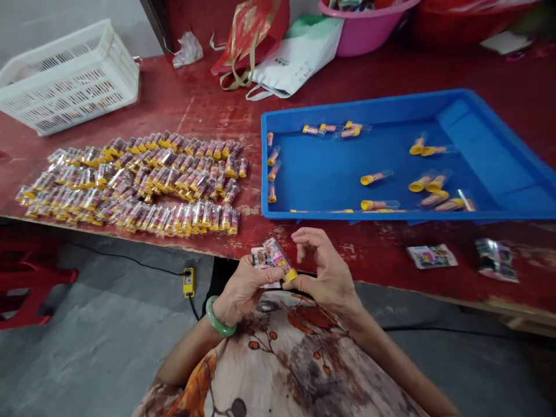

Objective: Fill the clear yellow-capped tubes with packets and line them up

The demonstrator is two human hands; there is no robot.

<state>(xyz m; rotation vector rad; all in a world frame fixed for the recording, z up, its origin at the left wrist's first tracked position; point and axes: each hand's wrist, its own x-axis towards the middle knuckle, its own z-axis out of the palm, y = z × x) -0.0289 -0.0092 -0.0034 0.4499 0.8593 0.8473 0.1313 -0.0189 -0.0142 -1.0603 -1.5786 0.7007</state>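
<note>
My left hand (245, 285) is closed on a small clear tube (278, 258) with a yellow cap and a printed wrapper inside. Behind the tube, the same hand also holds printed packets (259, 256). My right hand (325, 269) is curved beside the tube, its thumb at the yellow cap and its fingers spread apart from it. To the left lie rows of similar filled tubes (174, 174). In the blue tray (321, 168), loose yellow-capped tubes (377, 176) are scattered, some along the near wall and partly hidden by it.
Two printed packets, one flat (432, 256) and one shiny stack (496, 259), lie near the table's right front edge. A white crate (69, 87) stands back left. Bags (299, 52) and a pink basin (365, 29) sit behind. A power strip (188, 282) hangs below the edge.
</note>
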